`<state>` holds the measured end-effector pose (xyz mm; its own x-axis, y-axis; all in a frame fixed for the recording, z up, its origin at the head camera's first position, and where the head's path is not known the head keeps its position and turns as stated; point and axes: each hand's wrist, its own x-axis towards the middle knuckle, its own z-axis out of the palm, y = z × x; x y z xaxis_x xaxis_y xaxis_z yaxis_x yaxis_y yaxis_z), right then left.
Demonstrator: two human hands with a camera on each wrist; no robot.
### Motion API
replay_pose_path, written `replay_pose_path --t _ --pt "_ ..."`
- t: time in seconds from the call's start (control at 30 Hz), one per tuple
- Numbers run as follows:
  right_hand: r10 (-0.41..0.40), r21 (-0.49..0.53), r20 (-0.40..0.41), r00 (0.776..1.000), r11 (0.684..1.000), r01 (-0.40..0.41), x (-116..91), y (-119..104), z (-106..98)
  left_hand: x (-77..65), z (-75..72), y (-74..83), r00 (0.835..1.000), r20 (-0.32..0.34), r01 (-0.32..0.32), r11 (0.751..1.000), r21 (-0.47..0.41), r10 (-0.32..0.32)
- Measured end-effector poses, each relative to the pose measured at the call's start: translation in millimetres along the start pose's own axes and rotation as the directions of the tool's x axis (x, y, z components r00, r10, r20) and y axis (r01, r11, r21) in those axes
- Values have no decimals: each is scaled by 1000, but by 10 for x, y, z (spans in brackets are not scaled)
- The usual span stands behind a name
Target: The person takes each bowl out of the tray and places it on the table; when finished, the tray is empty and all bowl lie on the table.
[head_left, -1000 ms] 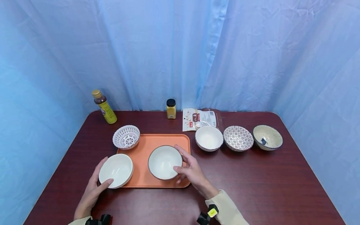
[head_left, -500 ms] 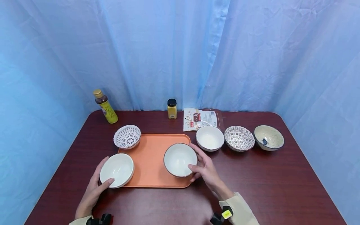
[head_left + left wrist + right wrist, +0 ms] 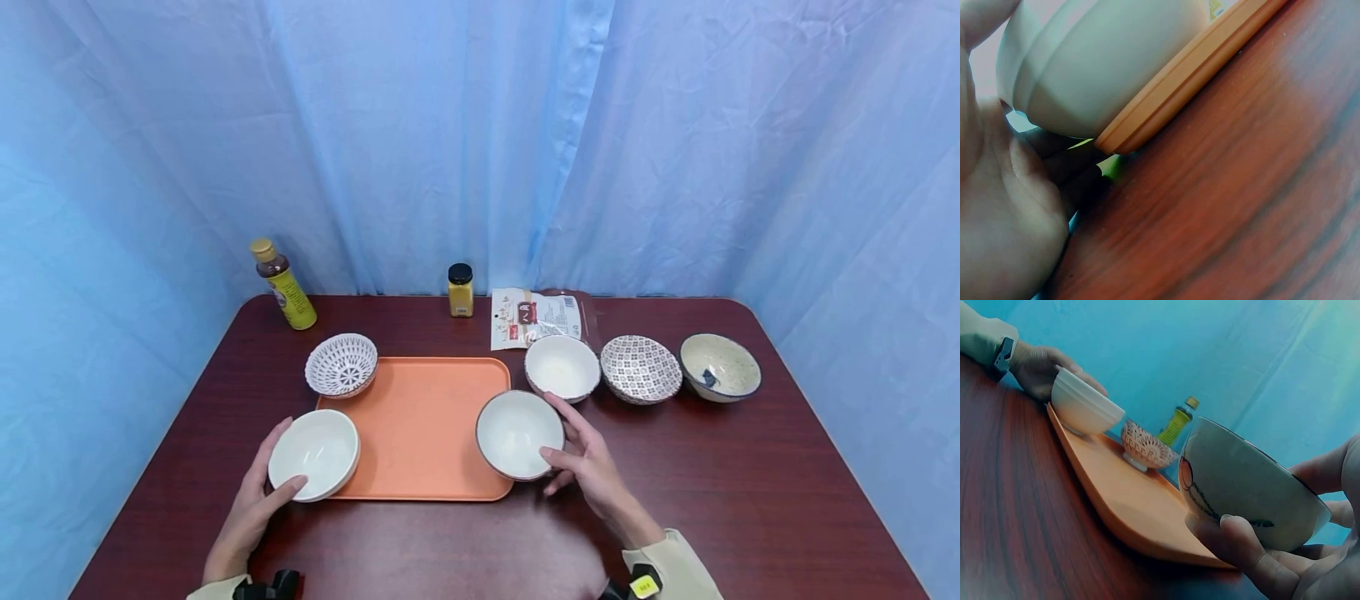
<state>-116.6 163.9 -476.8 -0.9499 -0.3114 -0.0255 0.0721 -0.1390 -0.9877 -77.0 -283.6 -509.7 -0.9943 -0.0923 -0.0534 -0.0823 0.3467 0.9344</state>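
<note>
My left hand (image 3: 247, 504) grips a plain white bowl (image 3: 313, 452) at the tray's front left corner, thumb over the rim. In the left wrist view, the side of this bowl rises over the tray's edge, and some fingers are in shadow behind it. My right hand (image 3: 592, 471) holds a white bowl with a dark rim (image 3: 516, 435), thumb at the rim and fingers round the outside. It overlaps the right edge of the orange tray (image 3: 423, 425). The right wrist view shows this bowl raised and tilted, with a painted plant-like pattern (image 3: 1200, 497) on its side.
A patterned bowl (image 3: 341, 365) stands at the tray's back left corner. To the right, a white bowl (image 3: 562, 367), a brown-patterned bowl (image 3: 640, 368) and a speckled bowl (image 3: 723, 367) form a row. Behind are a bottle (image 3: 288, 292), a jar (image 3: 461, 292) and a food packet (image 3: 525, 317).
My right hand has carried the dark-rimmed bowl rightward, from over the middle of the tray to its right edge. My left hand stays at the plain white bowl.
</note>
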Motion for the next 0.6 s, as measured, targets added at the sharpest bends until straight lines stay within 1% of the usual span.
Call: replay_pose_path --t 0.1,0.23,0.47,0.6 --pt "-23 3 13 1000 1000 23 -45 19 -81 -2 4 2 1000 0 -6 1000 -1 6" --pt "-35 3 22 999 999 35 -100 47 -177 -2 3 8 1000 0 -2 1000 -1 2" --pt "-29 -19 14 999 999 29 -172 100 -317 -1 2 8 1000 -5 12 1000 -4 -12" --pt "-17 -23 -8 1000 1000 17 -205 118 -384 1 2 9 1000 -7 18 1000 -4 -18"
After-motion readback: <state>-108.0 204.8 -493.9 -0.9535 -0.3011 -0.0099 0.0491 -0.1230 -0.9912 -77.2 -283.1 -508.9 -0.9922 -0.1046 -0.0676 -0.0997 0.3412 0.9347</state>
